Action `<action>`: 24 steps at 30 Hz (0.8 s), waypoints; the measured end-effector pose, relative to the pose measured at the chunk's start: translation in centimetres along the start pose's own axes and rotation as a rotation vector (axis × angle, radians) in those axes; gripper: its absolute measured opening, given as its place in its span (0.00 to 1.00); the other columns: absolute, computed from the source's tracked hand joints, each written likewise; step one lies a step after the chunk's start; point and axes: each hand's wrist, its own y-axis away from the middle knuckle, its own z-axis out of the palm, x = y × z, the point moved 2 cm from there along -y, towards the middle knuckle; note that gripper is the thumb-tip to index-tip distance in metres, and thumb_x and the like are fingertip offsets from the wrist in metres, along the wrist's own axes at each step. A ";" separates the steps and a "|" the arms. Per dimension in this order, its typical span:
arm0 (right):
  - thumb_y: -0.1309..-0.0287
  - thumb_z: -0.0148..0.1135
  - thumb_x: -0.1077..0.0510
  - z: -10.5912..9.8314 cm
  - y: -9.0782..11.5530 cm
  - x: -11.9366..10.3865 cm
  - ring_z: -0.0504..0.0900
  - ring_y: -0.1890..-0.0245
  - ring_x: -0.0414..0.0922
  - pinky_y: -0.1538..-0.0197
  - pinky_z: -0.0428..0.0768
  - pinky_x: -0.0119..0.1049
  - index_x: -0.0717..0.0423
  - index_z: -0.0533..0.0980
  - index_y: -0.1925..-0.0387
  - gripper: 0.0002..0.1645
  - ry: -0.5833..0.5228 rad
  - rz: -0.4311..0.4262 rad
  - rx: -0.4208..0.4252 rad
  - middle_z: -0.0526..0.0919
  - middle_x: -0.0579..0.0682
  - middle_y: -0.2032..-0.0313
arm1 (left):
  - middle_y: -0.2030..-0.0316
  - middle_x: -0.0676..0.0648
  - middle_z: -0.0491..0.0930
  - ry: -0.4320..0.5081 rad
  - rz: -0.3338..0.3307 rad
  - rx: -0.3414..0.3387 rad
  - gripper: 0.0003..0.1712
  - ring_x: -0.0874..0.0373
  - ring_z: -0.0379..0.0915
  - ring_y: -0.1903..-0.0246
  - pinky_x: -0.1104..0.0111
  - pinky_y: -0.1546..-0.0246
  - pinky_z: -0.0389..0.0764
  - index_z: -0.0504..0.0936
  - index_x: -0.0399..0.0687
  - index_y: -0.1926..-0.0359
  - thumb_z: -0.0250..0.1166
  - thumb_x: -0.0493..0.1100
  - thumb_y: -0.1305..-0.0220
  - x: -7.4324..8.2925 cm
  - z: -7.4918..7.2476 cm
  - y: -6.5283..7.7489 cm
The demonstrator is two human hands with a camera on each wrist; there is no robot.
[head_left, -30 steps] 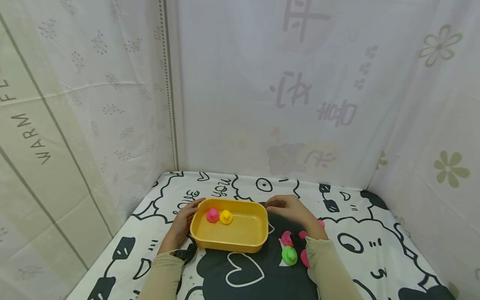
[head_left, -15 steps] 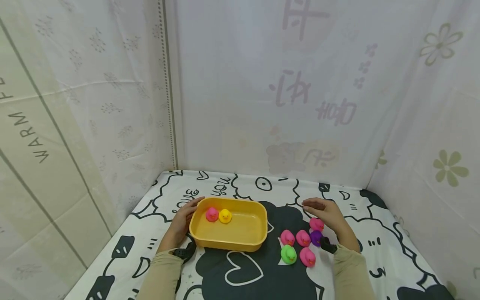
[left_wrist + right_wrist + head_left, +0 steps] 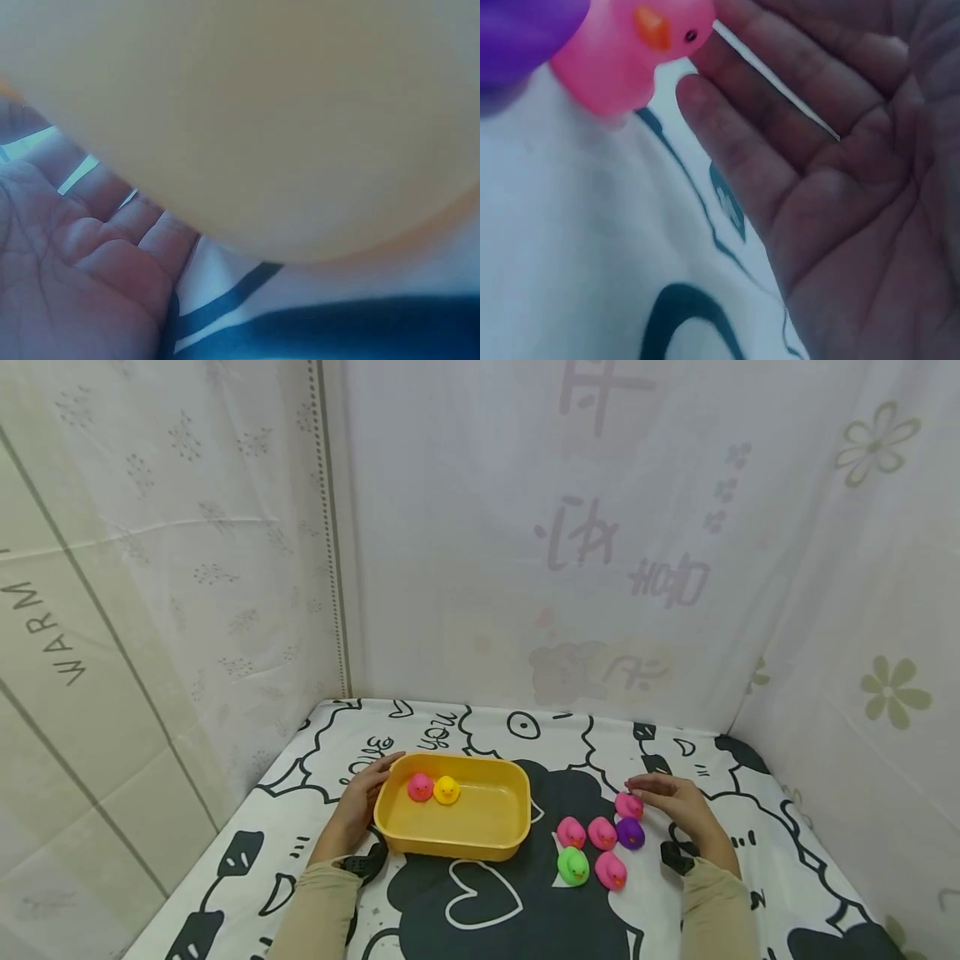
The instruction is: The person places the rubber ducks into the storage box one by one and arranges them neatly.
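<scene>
A yellow plastic basin (image 3: 480, 828) stands on the patterned cloth, with a pink rubber duck (image 3: 421, 787) and a yellow rubber duck (image 3: 447, 791) inside. My left hand (image 3: 363, 802) lies along its left side; in the left wrist view the fingers (image 3: 97, 187) reach out straight beside the blurred basin wall. My right hand (image 3: 678, 806) is at the rearmost pink duck (image 3: 628, 806), fingertips at its head. In the right wrist view its fingers (image 3: 735, 150) are extended next to that duck (image 3: 622, 60); the thumb is hard to make out.
Right of the basin sit a purple duck (image 3: 631, 833), a green duck (image 3: 573, 867) and other pink ducks (image 3: 602, 833), close together. Black-and-white cloth (image 3: 480, 902) covers the table. Hanging curtains (image 3: 465, 568) enclose the back and sides.
My right hand has moved from the basin's right rim out to the right, then down to the rearmost pink duck. The left hand stays at the basin.
</scene>
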 end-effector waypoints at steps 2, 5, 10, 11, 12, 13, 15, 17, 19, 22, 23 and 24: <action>0.42 0.72 0.45 0.1 0.1 0.3 0.83 0.47 0.43 0.37 0.74 0.56 0.51 0.83 0.46 0.25 -0.014 0.007 -0.021 0.87 0.49 0.50 | 0.31 0.50 0.68 0.001 -0.005 -0.001 0.27 0.50 0.67 0.34 0.57 0.33 0.68 0.70 0.57 0.29 0.48 0.47 0.28 0.0 0.0 0.1; 0.43 0.72 0.44 0.3 0.4 0.6 0.83 0.49 0.40 0.38 0.74 0.55 0.51 0.84 0.47 0.24 0.006 -0.011 -0.035 0.87 0.48 0.51 | 0.31 0.50 0.68 -0.007 -0.002 -0.003 0.28 0.50 0.68 0.34 0.58 0.34 0.69 0.70 0.58 0.29 0.48 0.47 0.28 0.1 0.0 0.1; 0.43 0.72 0.46 0.3 0.5 0.8 0.84 0.50 0.39 0.40 0.75 0.49 0.52 0.84 0.48 0.24 0.004 -0.031 -0.033 0.87 0.49 0.51 | 0.30 0.50 0.68 -0.013 0.006 0.005 0.27 0.50 0.67 0.34 0.58 0.33 0.68 0.70 0.59 0.29 0.47 0.48 0.28 0.1 0.0 0.2; 0.44 0.73 0.46 0.2 0.5 0.8 0.84 0.50 0.40 0.40 0.75 0.50 0.52 0.84 0.47 0.25 -0.002 -0.028 -0.034 0.87 0.50 0.51 | 0.31 0.50 0.68 -0.012 0.002 0.009 0.27 0.50 0.67 0.34 0.58 0.33 0.68 0.71 0.59 0.29 0.47 0.48 0.28 0.1 0.0 0.2; 0.44 0.73 0.46 0.2 0.4 0.9 0.84 0.50 0.40 0.40 0.75 0.50 0.53 0.83 0.47 0.26 -0.008 -0.024 -0.037 0.87 0.50 0.50 | 0.30 0.50 0.68 -0.009 -0.002 0.011 0.27 0.50 0.67 0.33 0.58 0.33 0.68 0.71 0.59 0.29 0.47 0.47 0.27 0.1 0.0 0.2; 0.44 0.73 0.46 0.2 0.4 1.0 0.84 0.50 0.40 0.39 0.75 0.52 0.53 0.83 0.46 0.26 -0.018 -0.017 -0.042 0.87 0.50 0.50 | 0.30 0.51 0.68 -0.009 -0.007 0.013 0.27 0.51 0.67 0.33 0.58 0.33 0.68 0.71 0.59 0.29 0.47 0.47 0.27 0.0 -0.1 0.2; 0.45 0.73 0.46 0.3 0.4 1.2 0.83 0.49 0.40 0.38 0.74 0.55 0.52 0.83 0.45 0.27 -0.021 -0.010 -0.055 0.86 0.49 0.49 | 0.30 0.51 0.68 -0.007 -0.014 0.013 0.27 0.51 0.67 0.33 0.58 0.33 0.68 0.70 0.58 0.29 0.47 0.47 0.27 0.0 -0.1 0.2; 0.44 0.73 0.47 0.4 0.4 1.4 0.83 0.47 0.42 0.37 0.73 0.58 0.52 0.82 0.43 0.27 -0.036 -0.012 -0.068 0.85 0.50 0.47 | 0.31 0.51 0.69 -0.002 -0.018 0.014 0.27 0.51 0.67 0.34 0.60 0.34 0.69 0.71 0.59 0.30 0.47 0.47 0.27 0.0 -0.2 0.2; 0.43 0.73 0.48 0.5 0.3 1.5 0.82 0.45 0.44 0.36 0.72 0.59 0.51 0.81 0.42 0.27 -0.043 -0.019 -0.075 0.85 0.50 0.46 | 0.30 0.50 0.68 -0.005 -0.009 0.004 0.27 0.51 0.67 0.33 0.61 0.35 0.70 0.70 0.58 0.29 0.47 0.47 0.27 0.1 -0.1 0.1; 0.42 0.72 0.48 0.6 0.2 1.7 0.81 0.44 0.46 0.36 0.71 0.60 0.51 0.81 0.42 0.27 -0.045 -0.019 -0.073 0.84 0.51 0.45 | 0.29 0.49 0.67 -0.005 -0.002 -0.005 0.28 0.50 0.66 0.33 0.61 0.34 0.69 0.69 0.56 0.28 0.47 0.47 0.26 0.2 0.0 0.1; 0.43 0.73 0.47 0.6 0.2 1.7 0.81 0.44 0.47 0.36 0.71 0.60 0.50 0.81 0.42 0.27 -0.041 -0.012 -0.067 0.84 0.50 0.45 | 0.29 0.48 0.66 -0.009 0.002 -0.007 0.28 0.49 0.66 0.33 0.60 0.34 0.69 0.69 0.56 0.28 0.46 0.46 0.26 0.2 0.0 0.1; 0.43 0.72 0.46 0.6 0.2 1.8 0.81 0.43 0.48 0.36 0.71 0.61 0.50 0.81 0.42 0.28 -0.033 -0.007 -0.064 0.85 0.50 0.46 | 0.29 0.48 0.66 -0.009 0.002 -0.008 0.28 0.49 0.65 0.32 0.60 0.33 0.68 0.69 0.55 0.28 0.46 0.46 0.26 0.2 0.0 0.1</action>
